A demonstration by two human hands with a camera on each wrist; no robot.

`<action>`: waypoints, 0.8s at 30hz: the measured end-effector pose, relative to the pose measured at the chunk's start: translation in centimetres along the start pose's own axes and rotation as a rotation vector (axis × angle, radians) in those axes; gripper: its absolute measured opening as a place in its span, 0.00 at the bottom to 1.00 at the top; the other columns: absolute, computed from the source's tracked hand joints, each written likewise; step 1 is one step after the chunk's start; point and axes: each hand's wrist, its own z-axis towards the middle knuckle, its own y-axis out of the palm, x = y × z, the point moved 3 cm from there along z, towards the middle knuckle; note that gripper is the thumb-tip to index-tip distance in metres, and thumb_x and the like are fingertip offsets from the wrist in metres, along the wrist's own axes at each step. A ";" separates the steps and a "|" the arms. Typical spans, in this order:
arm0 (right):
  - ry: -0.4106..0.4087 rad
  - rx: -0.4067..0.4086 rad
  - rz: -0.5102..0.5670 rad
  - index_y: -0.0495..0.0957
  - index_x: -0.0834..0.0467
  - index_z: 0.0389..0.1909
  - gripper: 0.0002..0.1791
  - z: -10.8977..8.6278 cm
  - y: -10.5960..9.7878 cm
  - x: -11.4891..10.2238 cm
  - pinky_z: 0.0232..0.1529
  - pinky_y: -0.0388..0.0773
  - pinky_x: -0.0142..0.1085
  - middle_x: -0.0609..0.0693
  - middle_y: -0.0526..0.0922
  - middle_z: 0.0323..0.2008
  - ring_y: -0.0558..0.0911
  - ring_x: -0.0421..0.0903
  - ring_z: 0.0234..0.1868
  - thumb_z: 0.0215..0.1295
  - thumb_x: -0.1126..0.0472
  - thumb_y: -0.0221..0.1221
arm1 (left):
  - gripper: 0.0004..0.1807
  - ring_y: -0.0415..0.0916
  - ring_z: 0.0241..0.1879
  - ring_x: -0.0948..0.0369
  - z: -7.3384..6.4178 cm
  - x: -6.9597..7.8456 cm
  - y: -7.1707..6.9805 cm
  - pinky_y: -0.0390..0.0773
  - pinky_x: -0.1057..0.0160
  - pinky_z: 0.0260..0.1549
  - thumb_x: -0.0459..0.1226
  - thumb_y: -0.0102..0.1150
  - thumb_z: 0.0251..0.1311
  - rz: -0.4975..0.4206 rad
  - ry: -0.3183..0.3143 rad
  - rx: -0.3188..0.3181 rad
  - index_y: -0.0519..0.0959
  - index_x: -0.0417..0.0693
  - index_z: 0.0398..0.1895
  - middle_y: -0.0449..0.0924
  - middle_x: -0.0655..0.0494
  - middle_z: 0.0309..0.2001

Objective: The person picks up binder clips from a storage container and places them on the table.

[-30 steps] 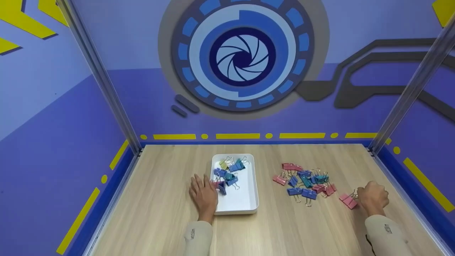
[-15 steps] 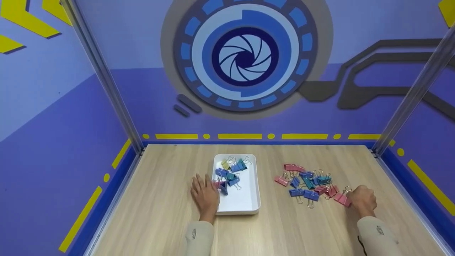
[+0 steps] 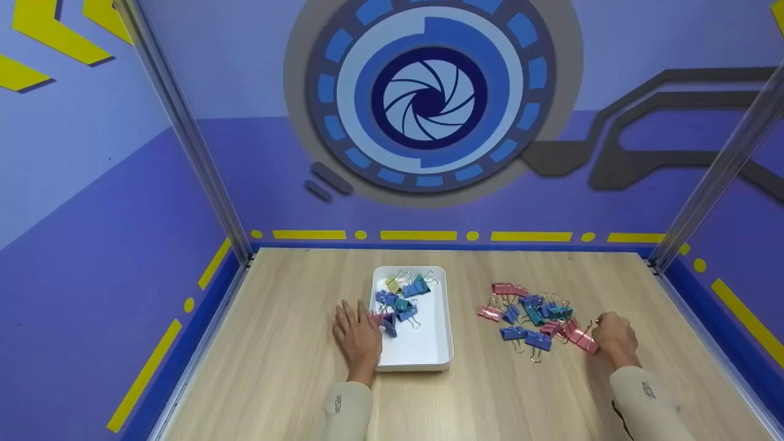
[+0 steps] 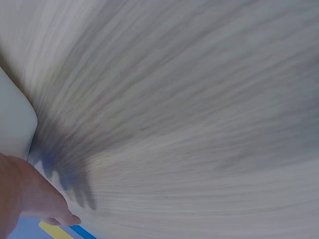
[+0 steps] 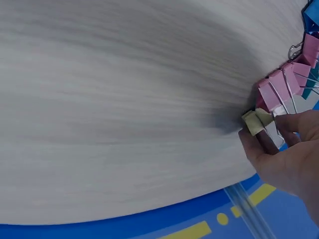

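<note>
My left hand (image 3: 358, 339) lies with fingers extended along the left side of a white tray (image 3: 427, 350). Inside that tray, toward its back left, are several binder clips (image 3: 402, 304) in blue, teal, yellow and pink. My right hand (image 3: 616, 338) is at the right end of a loose pile of pink, blue and teal binder clips (image 3: 534, 315). A yellow binder clip (image 5: 257, 121) is pinched between its thumb and fingers in the right wrist view. Right beside it, a pink binder clip (image 5: 276, 88) lies against the pile; whether the hand touches it I cannot tell.
Everything stands on a wood-grain table (image 3: 294, 380). Purple printed panels (image 3: 257, 177) close off the back and sides, with metal posts (image 3: 184, 128) at the corners. Bare tabletop lies between the tray and the pile.
My right hand has moved left, and the pink binder clip beside it has shifted left against the pile. The left hand stays at the tray. The head view has turned slightly.
</note>
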 end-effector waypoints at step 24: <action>-0.703 0.028 0.036 0.83 0.71 0.46 0.11 -2.3 7.6 -26.0 0.50 0.85 0.51 0.68 0.84 0.46 0.85 0.63 0.48 0.64 0.74 0.60 | 0.26 0.53 0.78 0.36 0.0 -0.4 0.5 0.55 0.33 0.73 0.44 0.44 0.77 0.001 0.018 0.040 0.72 0.42 0.71 0.59 0.34 0.77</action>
